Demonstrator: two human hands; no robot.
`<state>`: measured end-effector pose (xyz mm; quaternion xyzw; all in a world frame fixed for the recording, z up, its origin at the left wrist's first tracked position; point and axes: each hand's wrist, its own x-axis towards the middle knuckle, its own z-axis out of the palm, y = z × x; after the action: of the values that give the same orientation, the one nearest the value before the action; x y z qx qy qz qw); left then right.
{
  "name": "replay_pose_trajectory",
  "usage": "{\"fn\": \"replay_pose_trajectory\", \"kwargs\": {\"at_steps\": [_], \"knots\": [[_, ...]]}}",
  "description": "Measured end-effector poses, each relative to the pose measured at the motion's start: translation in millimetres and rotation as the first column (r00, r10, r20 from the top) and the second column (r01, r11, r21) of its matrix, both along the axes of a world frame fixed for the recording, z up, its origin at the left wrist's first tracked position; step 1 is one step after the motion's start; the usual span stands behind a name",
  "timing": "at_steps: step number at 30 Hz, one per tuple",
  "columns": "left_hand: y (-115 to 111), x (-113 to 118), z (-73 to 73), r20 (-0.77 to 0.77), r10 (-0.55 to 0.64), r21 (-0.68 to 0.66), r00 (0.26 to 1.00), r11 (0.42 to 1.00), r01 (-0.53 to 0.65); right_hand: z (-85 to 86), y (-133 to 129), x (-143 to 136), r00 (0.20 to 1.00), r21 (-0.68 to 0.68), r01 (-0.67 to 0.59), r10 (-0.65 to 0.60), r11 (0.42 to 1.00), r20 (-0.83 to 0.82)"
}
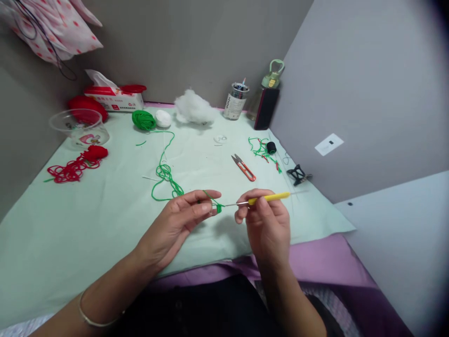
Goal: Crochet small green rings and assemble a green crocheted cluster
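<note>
My left hand [187, 213] pinches a small green crochet piece [219, 208] between thumb and fingers, with green yarn running over the index finger. In my right hand [268, 224] is a crochet hook with a yellow handle [270, 197], held like a pen. Its metal shaft points left, and the tip is at the green piece. Loose green yarn [164, 173] lies in a tangle just beyond my left hand, and a strand leads back from it toward a green yarn ball [143, 120].
Orange thread snips [243, 167] lie beyond my hands. Green and red yarn scraps [259, 147], a black thread spool [271, 148] and a black stand [299, 175] are at right. White stuffing [194, 108], a pen jar [235, 103] and a phone [266, 108] stand behind; red yarn [72, 168] lies left.
</note>
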<state>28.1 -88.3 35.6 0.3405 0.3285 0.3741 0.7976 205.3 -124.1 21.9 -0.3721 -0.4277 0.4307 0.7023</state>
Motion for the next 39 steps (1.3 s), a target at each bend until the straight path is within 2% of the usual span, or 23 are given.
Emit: {"fn": "replay_pose_trajectory", "kwargs": {"at_steps": [2, 4, 8, 10, 14, 16, 18, 19, 21, 23, 25, 27, 29, 31, 33, 35, 37, 39], "knots": [[-2, 2, 0.4, -0.041, 0.006, 0.056, 0.999, 0.998, -0.004, -0.1, 0, -1, 0.994, -0.034, -0.095, 0.094, 0.995, -0.047], [-5, 4, 1.5, -0.07, 0.006, 0.126, 0.998, 0.992, 0.003, -0.3, -1, -3, 0.99, -0.021, -0.138, 0.138, 0.99, 0.021], [-7, 7, 3.9, -0.069, -0.006, 0.166, 0.998, 0.986, 0.018, -0.9, -4, -6, 0.956, 0.092, -0.052, 0.023, 0.994, 0.292], [-6, 6, 4.8, -0.077, -0.014, 0.149, 0.997, 0.989, 0.025, -1.9, -4, -5, 0.954, 0.123, -0.054, 0.015, 0.991, 0.298], [-4, 3, 6.2, -0.082, -0.039, 0.121, 0.996, 0.991, 0.049, -1.3, -5, 0, 0.969, 0.135, -0.109, 0.075, 0.985, 0.237], [-4, 2, 6.5, -0.076, -0.031, 0.12, 0.997, 0.992, 0.04, 1.6, -7, 2, 0.95, 0.157, -0.105, 0.053, 0.982, 0.308], [-6, 3, 6.5, -0.08, -0.005, 0.123, 0.997, 0.992, 0.014, 4.5, -10, 4, 0.88, 0.219, -0.1, -0.016, 0.971, 0.475], [-6, 4, 6.5, -0.081, 0.009, 0.122, 0.997, 0.993, 0.001, 5.2, -11, 5, 0.811, 0.273, -0.105, -0.076, 0.956, 0.58], [-8, 7, 6.6, -0.058, 0.024, 0.106, 0.998, 0.994, -0.018, 4.3, -13, 6, 0.613, 0.395, -0.133, -0.238, 0.909, 0.753], [-9, 9, 6.8, -0.003, 0.008, 0.057, 1.0, 0.998, -0.008, 0.8, -14, 7, 0.452, 0.494, -0.163, -0.38, 0.854, 0.807], [-9, 9, 6.8, 0.059, -0.03, -0.008, 0.998, 1.0, 0.03, -3.2, -14, 6, 0.39, 0.523, -0.157, -0.434, 0.838, 0.812], [-8, 7, 6.5, 0.093, -0.059, -0.064, 0.994, 0.996, 0.065, -5.2, -15, 5, 0.459, 0.494, -0.116, -0.395, 0.862, 0.796], [-6, 5, 5.9, 0.077, -0.057, -0.072, 0.995, 0.995, 0.062, -4.6, -14, 4, 0.637, 0.405, -0.035, -0.292, 0.914, 0.713], [-5, 3, 5.4, 0.004, -0.026, -0.004, 1.0, 1.0, 0.026, -2.9, -11, 3, 0.847, 0.277, -0.004, -0.144, 0.961, 0.512], [-4, 2, 5.3, -0.096, 0.011, 0.114, 0.995, 0.993, 0.0, -1.7, -6, 2, 0.956, 0.167, -0.033, -0.018, 0.985, 0.294], [-4, 3, 5.7, -0.18, 0.044, 0.205, 0.983, 0.979, -0.006, -1.7, -3, 0, 0.98, 0.119, -0.06, 0.035, 0.991, 0.196], [-5, 4, 6.0, -0.225, 0.069, 0.247, 0.972, 0.969, -0.011, -2.6, -3, -2, 0.963, 0.141, -0.039, 0.0, 0.989, 0.268], [-7, 5, 5.5, -0.237, 0.095, 0.254, 0.967, 0.967, -0.033, -4.3, -5, -5, 0.908, 0.205, -0.001, -0.085, 0.979, 0.411]]}}
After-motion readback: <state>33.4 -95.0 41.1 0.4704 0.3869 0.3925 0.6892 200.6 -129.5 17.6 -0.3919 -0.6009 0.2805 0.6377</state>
